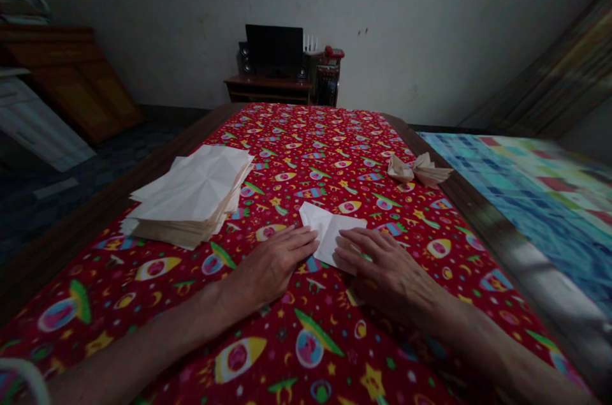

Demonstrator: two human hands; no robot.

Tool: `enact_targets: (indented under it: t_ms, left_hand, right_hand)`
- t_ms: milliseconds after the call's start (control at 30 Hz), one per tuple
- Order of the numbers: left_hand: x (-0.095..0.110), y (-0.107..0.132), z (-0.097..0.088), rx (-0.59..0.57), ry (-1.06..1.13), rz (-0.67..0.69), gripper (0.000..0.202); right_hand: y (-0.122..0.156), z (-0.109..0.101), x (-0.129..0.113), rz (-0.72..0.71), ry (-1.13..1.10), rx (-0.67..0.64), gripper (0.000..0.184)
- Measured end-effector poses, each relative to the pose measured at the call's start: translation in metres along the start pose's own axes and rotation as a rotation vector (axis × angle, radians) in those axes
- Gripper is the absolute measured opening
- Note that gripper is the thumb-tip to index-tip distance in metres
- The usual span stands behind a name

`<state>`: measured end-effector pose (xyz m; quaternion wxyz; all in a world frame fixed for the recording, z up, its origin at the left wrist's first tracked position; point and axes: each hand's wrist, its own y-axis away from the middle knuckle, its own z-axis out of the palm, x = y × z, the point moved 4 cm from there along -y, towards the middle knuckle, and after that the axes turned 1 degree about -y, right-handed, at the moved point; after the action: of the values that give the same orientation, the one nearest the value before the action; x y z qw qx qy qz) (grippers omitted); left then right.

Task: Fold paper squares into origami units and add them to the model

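A small folded sheet of white paper (pixel 329 230) lies on the red patterned tablecloth in front of me, with a crease down its middle and its upper left corner pointed. My left hand (pixel 282 258) rests at the paper's left edge, its fingers stretched out flat and the tips touching it. Over the right part of the paper lies my right hand (pixel 382 265), its fingers apart and laid on the sheet; its thumb is hidden. To the left sits a stack of creased paper sheets (pixel 191 188). Two folded paper pieces (pixel 400 169) stand near the table's right edge.
The red tablecloth (pixel 306 169) covers a table with a dark wooden edge (pixel 482 220). A bed with a blue checked cover (pixel 540 201) adjoins on the right. Beyond the far end stand a monitor (pixel 275 46) and speakers on a low stand. Wooden cabinets (pixel 71 86) are at the left.
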<state>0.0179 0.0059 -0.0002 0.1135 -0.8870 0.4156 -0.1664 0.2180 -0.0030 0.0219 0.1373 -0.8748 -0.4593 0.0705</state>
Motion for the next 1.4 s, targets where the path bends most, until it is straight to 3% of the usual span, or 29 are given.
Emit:
enact_targets:
  t_ms: [200,367,467,567,633,867,1033,1233,1400]
  left_hand:
    - [0.006,0.002,-0.001,-0.031,0.0,-0.017,0.047]
    - [0.006,0.002,-0.002,-0.042,-0.016,0.005,0.048]
    - [0.006,0.003,-0.001,-0.043,-0.014,0.011,0.048]
    - [0.006,0.003,-0.001,-0.05,-0.007,0.013,0.046]
    - [0.007,0.004,0.0,-0.054,-0.011,0.012,0.048]
    - [0.009,0.008,0.005,-0.08,0.028,0.01,0.06]
    - [0.013,0.002,-0.001,-0.031,0.089,-0.045,0.058]
    - [0.018,-0.003,-0.007,-0.117,0.036,-0.06,0.061]
    - [0.018,-0.004,-0.007,-0.125,0.02,-0.059,0.059]
  right_hand:
    - [-0.012,0.001,0.004,-0.011,-0.119,0.002,0.019]
    - [-0.019,0.002,0.02,0.035,-0.379,0.026,0.018]
    - [-0.025,0.009,0.032,0.235,-0.685,-0.003,0.022]
    - [-0.03,0.02,0.042,0.492,-0.819,-0.028,0.026]
    - [-0.034,0.024,0.044,0.543,-0.771,-0.028,0.028]
    - [-0.038,0.026,0.044,0.513,-0.454,-0.004,0.032]
    - [-0.037,0.027,0.043,0.488,-0.391,0.005,0.031]
    - [-0.036,0.03,0.044,0.506,-0.355,0.026,0.032]
    - [-0.036,0.03,0.043,0.516,-0.362,0.003,0.033]
